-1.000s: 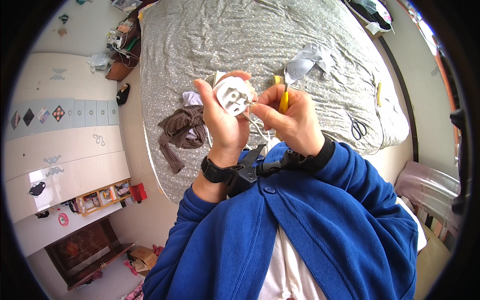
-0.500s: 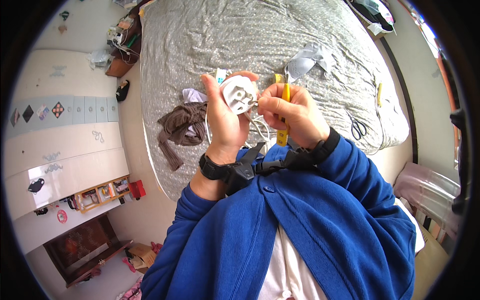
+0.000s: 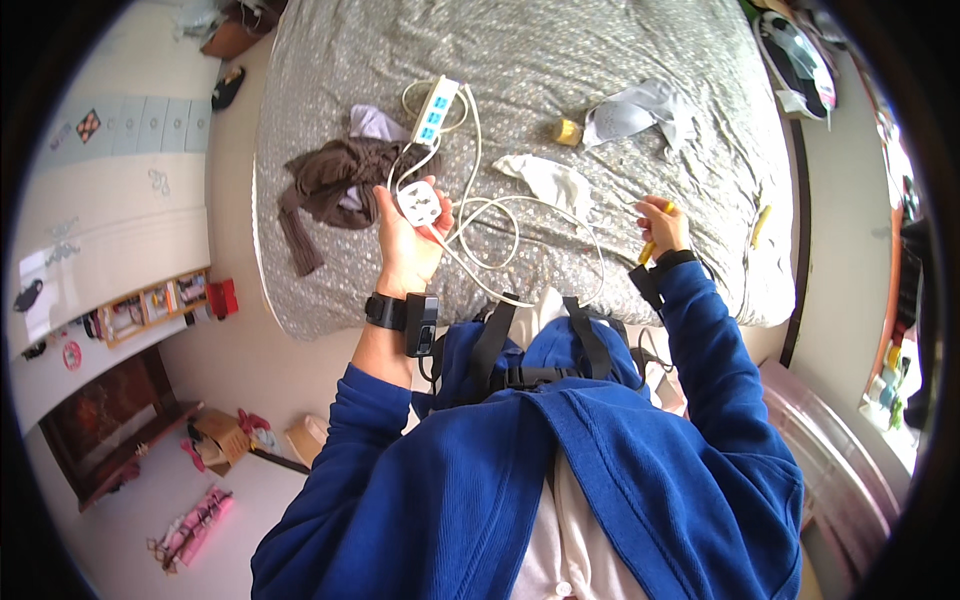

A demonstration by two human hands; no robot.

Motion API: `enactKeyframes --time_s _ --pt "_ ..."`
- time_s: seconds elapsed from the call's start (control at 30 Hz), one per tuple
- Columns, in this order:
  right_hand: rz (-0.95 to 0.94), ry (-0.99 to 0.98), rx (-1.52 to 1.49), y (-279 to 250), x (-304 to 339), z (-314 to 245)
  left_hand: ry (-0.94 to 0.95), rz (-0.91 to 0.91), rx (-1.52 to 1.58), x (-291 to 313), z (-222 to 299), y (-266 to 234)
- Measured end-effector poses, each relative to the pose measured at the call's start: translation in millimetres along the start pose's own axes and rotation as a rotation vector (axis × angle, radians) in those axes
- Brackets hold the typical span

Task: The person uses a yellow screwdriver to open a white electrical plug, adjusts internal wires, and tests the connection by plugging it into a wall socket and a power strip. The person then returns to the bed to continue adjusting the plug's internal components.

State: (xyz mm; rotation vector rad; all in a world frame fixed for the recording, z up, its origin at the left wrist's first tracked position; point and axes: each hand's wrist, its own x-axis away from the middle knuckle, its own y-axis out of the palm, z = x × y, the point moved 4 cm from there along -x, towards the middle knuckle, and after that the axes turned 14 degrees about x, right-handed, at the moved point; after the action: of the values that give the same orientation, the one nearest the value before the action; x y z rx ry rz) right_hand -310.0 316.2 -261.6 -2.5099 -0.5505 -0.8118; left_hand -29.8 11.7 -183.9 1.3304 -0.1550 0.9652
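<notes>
Socket [image 3: 419, 203] in white sits in the left hand [image 3: 408, 245], cradled between thumb and fingers, its holed face turned up toward the head camera. That grip is clamped on it. The right hand [image 3: 664, 228] is well apart, off to the right and roughly level with the socket, so the left is plainly the nearer one. Its own grip is closed around a yellow tool [image 3: 648, 252], whose long axis slants from upper right to lower left, not pointing at the socket; whether that hand touches the bed [image 3: 560, 50] I cannot tell.

A white cord [image 3: 519, 228] leaves the socket's near side and loops across the gap between the hands. Beyond the left hand lies a power strip [image 3: 435, 112], its long axis running away from the person and tipping slightly right. Brown clothing [image 3: 345, 180] lies just left of the socket; a white cloth [image 3: 548, 182] lies between the hands, a little farther out.
</notes>
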Motion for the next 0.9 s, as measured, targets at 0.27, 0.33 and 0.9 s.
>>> enactKeyframes --time_s 0.27,0.33,0.9 --pt "-0.153 0.062 0.331 91.8 -64.9 57.1 0.254 0.191 -0.028 21.0 26.5 -94.0" --pt "-0.242 0.037 0.431 149.5 -69.8 67.9 0.269 0.192 -0.011 25.0 36.6 -113.9" --pt "-0.559 -0.491 1.262 478.0 -20.2 108.6 0.352 0.258 0.496 78.2 118.4 -280.7"
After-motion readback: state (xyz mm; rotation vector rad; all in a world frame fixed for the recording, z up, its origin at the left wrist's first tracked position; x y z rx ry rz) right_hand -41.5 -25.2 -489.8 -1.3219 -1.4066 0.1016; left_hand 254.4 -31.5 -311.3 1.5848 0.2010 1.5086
